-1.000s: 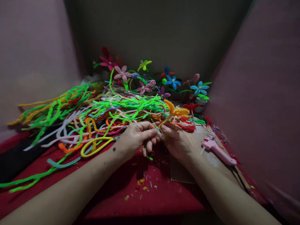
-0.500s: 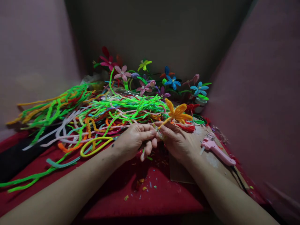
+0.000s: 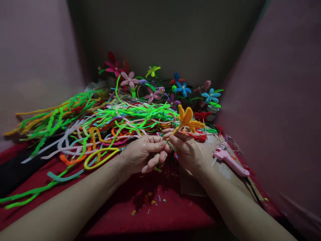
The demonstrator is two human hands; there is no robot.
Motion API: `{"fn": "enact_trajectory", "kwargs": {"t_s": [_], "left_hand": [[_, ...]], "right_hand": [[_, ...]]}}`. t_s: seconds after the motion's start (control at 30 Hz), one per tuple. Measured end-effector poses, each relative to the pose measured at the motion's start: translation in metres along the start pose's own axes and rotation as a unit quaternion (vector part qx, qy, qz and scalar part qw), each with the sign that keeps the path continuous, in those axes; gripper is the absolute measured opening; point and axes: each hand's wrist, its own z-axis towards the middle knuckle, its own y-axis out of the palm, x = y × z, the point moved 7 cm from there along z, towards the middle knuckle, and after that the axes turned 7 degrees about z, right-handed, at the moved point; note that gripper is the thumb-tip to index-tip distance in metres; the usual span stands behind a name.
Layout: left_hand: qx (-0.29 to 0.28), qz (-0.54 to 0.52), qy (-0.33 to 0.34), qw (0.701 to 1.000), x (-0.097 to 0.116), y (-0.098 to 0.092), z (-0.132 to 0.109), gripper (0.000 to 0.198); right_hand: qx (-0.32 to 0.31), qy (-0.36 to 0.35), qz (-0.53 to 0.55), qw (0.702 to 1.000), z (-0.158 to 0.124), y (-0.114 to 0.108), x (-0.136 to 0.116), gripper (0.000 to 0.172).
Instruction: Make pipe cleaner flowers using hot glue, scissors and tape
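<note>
An orange pipe cleaner flower [image 3: 186,119] tilts up to the right above my hands. My right hand [image 3: 188,151] pinches its stem between thumb and fingers, just below the petals. Close beside it, my left hand [image 3: 147,150] has thumb and index finger pressed together at the stem's lower end, with the other fingers curled below. The exact tip of the stem is small and partly hidden by the fingertips. Yellow-handled scissors [image 3: 100,163] lie by my left wrist, their blades mostly hidden behind it.
Loose pipe cleaners [image 3: 135,115] heap up at the left and middle. Finished flowers, such as a blue flower [image 3: 211,96], stand behind. At the right, a pink glue gun [image 3: 232,163] lies on a brown board [image 3: 192,184]. Small scraps dot the red cloth [image 3: 173,214].
The view has shifted slightly. The flower has turned a little in my right hand, and my left hand's lower fingers have curled in. Both hands stay at the stem.
</note>
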Motion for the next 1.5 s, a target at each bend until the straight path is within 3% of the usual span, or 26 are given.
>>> {"fn": "enact_trajectory", "kwargs": {"t_s": [0.2, 0.3, 0.4, 0.47, 0.57, 0.73, 0.8, 1.07, 1.2, 1.33, 1.43, 1.5], "left_hand": [[0.006, 0.027, 0.019, 0.999, 0.003, 0.008, 0.001, 0.022], [0.094, 0.147, 0.061, 0.983, 0.019, -0.003, -0.001, 0.024], [0.225, 0.25, 0.082, 0.938, 0.036, -0.024, -0.007, 0.021], [0.267, 0.302, 0.074, 0.912, 0.04, -0.033, -0.009, 0.019], [0.277, 0.414, 0.058, 0.865, 0.037, -0.035, -0.005, 0.019], [0.259, 0.625, -0.02, 0.736, 0.018, -0.032, 0.008, 0.028], [0.255, 0.642, -0.046, 0.722, 0.013, -0.036, 0.012, 0.028], [0.275, 0.595, -0.07, 0.752, 0.02, -0.05, 0.0, 0.026], [0.288, 0.464, -0.063, 0.835, 0.025, -0.044, -0.012, 0.029], [0.256, 0.32, -0.021, 0.912, 0.025, -0.032, -0.013, 0.028], [0.215, 0.284, -0.009, 0.934, 0.021, -0.022, -0.008, 0.028], [0.194, 0.304, -0.019, 0.932, 0.018, -0.017, -0.006, 0.029]], "right_hand": [[0.002, -0.029, -0.021, 0.999, 0.001, 0.003, -0.012, 0.008], [0.018, -0.04, -0.025, 0.999, 0.002, -0.003, -0.027, 0.009], [0.049, -0.047, 0.005, 0.998, 0.005, -0.015, -0.045, 0.01], [0.051, -0.049, 0.01, 0.997, 0.007, -0.021, -0.054, 0.01], [0.037, -0.058, -0.022, 0.997, 0.007, -0.031, -0.058, 0.012], [0.06, -0.062, -0.024, 0.996, 0.004, -0.054, -0.04, 0.01], [0.067, -0.051, -0.016, 0.996, 0.004, -0.059, -0.032, 0.008], [0.064, -0.032, 0.007, 0.997, 0.003, -0.058, -0.029, 0.008], [0.069, 0.009, 0.043, 0.997, 0.002, -0.054, -0.024, 0.008], [0.036, 0.054, 0.089, 0.994, -0.001, -0.045, -0.016, 0.01], [-0.01, 0.067, 0.121, 0.99, -0.004, -0.034, -0.01, 0.012], [-0.012, 0.065, 0.123, 0.99, -0.006, -0.032, -0.008, 0.011]]}}
